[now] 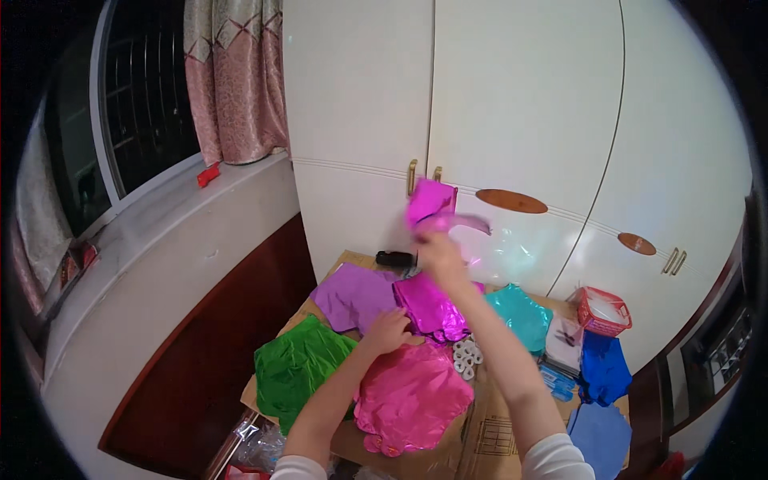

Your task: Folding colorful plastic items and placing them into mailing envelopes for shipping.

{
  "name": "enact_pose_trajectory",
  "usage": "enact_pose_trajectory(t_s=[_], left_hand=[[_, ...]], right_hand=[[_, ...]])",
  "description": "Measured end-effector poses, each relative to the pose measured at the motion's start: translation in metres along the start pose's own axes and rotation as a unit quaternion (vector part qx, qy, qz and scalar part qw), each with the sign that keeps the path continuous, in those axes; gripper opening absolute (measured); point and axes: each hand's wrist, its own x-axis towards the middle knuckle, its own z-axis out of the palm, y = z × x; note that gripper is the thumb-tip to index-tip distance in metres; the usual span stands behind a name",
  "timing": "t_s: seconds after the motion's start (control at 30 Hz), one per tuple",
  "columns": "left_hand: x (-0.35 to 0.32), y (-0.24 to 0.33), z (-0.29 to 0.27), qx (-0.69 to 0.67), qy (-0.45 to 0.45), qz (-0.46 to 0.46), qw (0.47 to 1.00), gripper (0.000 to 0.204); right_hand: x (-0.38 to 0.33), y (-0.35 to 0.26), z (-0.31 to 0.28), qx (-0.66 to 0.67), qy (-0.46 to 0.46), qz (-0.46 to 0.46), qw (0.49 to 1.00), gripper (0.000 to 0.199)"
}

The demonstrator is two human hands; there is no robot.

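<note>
My right hand is raised over the far part of the table, its fingers closed on a magenta foil sheet. The sheet stands up in front of the cupboard doors, with a strip bending off to the right; motion blurs both. Under my right wrist lies a shiny magenta foil pile. My left hand rests at that pile's left edge, fingers stretched out, just above a pink foil pile. Small white rings lie together beside the pink foil.
Around my hands lie purple, green, teal, dark blue and pale blue sheets. A red basket stands at the right; a black object lies at the back. White cupboard doors rise behind the table.
</note>
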Motion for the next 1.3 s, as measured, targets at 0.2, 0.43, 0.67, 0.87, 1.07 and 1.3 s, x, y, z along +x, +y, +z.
enact_pose_trajectory(t_s=[0.2, 0.43, 0.67, 0.87, 1.07, 1.3], left_hand=[[-0.065, -0.036, -0.071, 0.082, -0.007, -0.113, 0.990, 0.032], [-0.112, -0.067, -0.079, 0.116, -0.043, -0.195, 0.973, 0.035], [-0.107, -0.069, -0.080, 0.082, -0.042, -0.205, 0.974, 0.039], [-0.113, -0.084, -0.065, 0.034, 0.049, -0.199, 0.978, 0.044], [-0.104, -0.083, -0.062, 0.026, 0.057, -0.177, 0.982, 0.042], [-0.095, -0.083, -0.063, -0.001, 0.031, -0.212, 0.977, 0.035]], right_hand=[[-0.087, -0.022, 0.171, -0.033, -0.172, -0.106, 0.979, 0.018], [-0.110, -0.074, 0.198, 0.006, -0.298, -0.104, 0.949, 0.012], [-0.120, -0.062, 0.216, 0.007, -0.232, -0.090, 0.969, 0.013], [-0.108, -0.070, 0.199, 0.157, -0.210, 0.112, 0.958, 0.015], [-0.104, -0.061, 0.199, 0.212, -0.220, 0.236, 0.923, 0.021], [-0.103, -0.055, 0.203, 0.234, -0.215, 0.290, 0.903, 0.029]])
